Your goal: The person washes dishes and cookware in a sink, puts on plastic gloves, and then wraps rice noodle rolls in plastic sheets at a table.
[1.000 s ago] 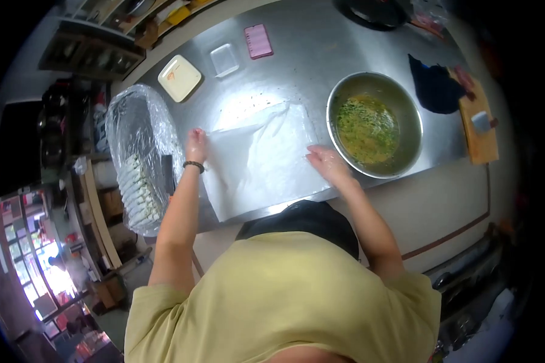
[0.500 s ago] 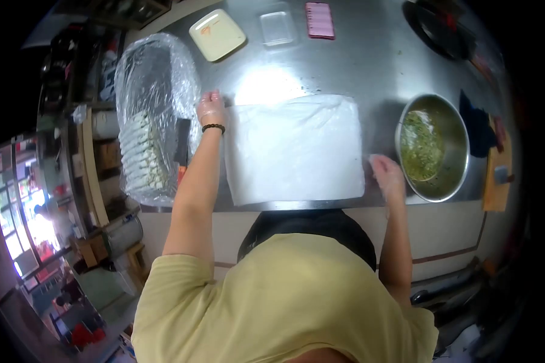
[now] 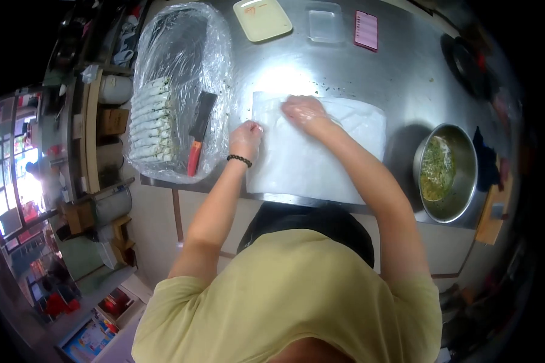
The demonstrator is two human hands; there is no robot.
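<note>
A wide, thin white sheet [image 3: 321, 160], apparently layered, lies on the steel table in front of me. My left hand [image 3: 246, 140], in a clear glove and with a dark bead bracelet at the wrist, is closed at the sheet's left edge. Over the sheet's upper left part my right hand [image 3: 304, 114], also gloved, rests with curled fingers; whether they grip anything is hidden. Left of my hands lies a cleaver [image 3: 202, 124] with a red handle. Beside it, white rolls with green filling [image 3: 151, 121] are lined up in a plastic-covered tray [image 3: 184, 30].
On the right stands a steel bowl [image 3: 466, 206] with green shredded filling [image 3: 437, 169]. Along the back are a cream plate [image 3: 263, 21], a clear plastic container [image 3: 325, 25] and a pink phone [image 3: 366, 31]. A dark round pan [image 3: 463, 63] sits at the far right.
My right hand has come from beside the bowl across to the sheet's upper left. My left hand has moved down along the left edge. The view has shifted and turned.
</note>
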